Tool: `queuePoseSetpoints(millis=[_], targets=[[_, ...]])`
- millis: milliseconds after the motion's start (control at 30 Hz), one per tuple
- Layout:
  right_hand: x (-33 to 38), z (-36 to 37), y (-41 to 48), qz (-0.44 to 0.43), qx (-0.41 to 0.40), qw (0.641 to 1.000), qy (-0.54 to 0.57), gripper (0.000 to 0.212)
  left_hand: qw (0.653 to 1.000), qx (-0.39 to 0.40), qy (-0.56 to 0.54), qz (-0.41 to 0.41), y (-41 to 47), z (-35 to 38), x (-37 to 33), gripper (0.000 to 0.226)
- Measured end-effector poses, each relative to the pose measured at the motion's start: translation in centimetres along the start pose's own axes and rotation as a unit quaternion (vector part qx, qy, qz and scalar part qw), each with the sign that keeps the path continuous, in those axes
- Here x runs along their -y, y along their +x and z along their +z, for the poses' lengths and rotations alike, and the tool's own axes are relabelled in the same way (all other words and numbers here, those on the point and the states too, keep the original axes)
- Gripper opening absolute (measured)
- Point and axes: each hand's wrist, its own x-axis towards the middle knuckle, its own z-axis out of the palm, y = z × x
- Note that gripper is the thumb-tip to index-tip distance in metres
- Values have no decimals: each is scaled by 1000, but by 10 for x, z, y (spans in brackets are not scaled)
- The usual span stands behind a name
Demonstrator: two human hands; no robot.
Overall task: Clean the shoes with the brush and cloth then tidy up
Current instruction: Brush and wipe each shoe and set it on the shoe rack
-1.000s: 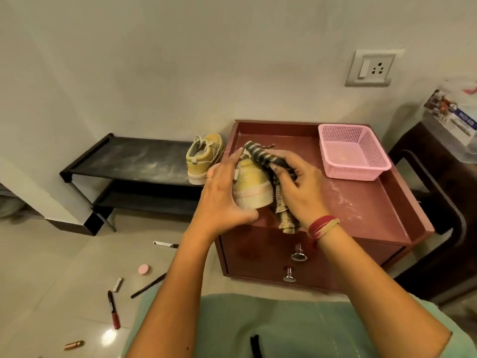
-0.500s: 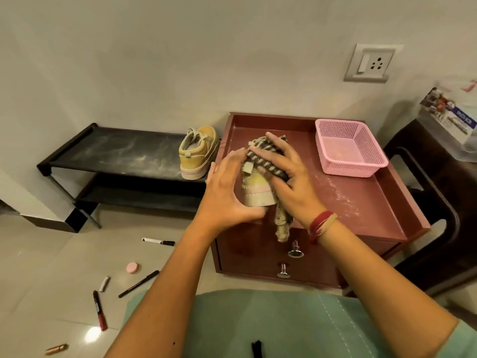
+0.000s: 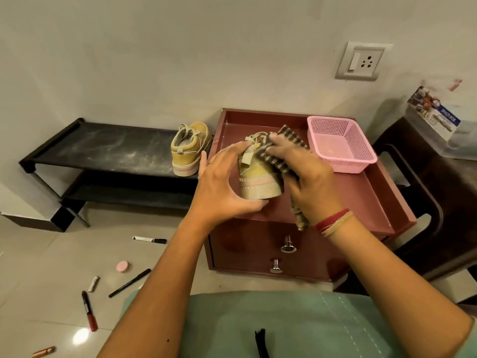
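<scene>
A small yellow shoe (image 3: 258, 180) with a pink-and-cream sole is held just above the maroon cabinet top (image 3: 361, 187), heel toward me. My left hand (image 3: 222, 184) grips its left side and sole. My right hand (image 3: 307, 174) presses a striped dark-and-cream cloth (image 3: 277, 161) over the shoe's right side and top; the cloth's tail hangs down past the cabinet's front edge. The second yellow shoe (image 3: 189, 148) stands on the dusty black shoe rack (image 3: 103, 151) to the left. No brush is in view.
A pink mesh basket (image 3: 340, 144) sits at the back right of the cabinet top. The cabinet has two drawer knobs (image 3: 287, 248) in front. Several pens and makeup items (image 3: 89, 310) lie scattered on the tiled floor at left. A dark stand (image 3: 438, 192) is at right.
My right hand has slid the cloth up and back along the shoe's side toward its tongue. The shoe has turned slightly, its heel now more toward me. My left hand keeps its grip.
</scene>
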Motion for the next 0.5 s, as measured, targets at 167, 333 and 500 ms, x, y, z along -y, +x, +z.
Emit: queuePoseSetpoints(millis=[167, 333, 500], targets=[[2, 6, -5, -107, 112, 986, -66, 40, 1000, -7, 14, 2, 0, -5, 6, 94], [-16, -1, 5, -28, 93, 990, -102, 40, 1000, -4, 8, -13, 2, -6, 5, 96], [-3, 0, -5, -26, 43, 998, -38, 45, 1000, 2, 7, -5, 0, -7, 7, 95]])
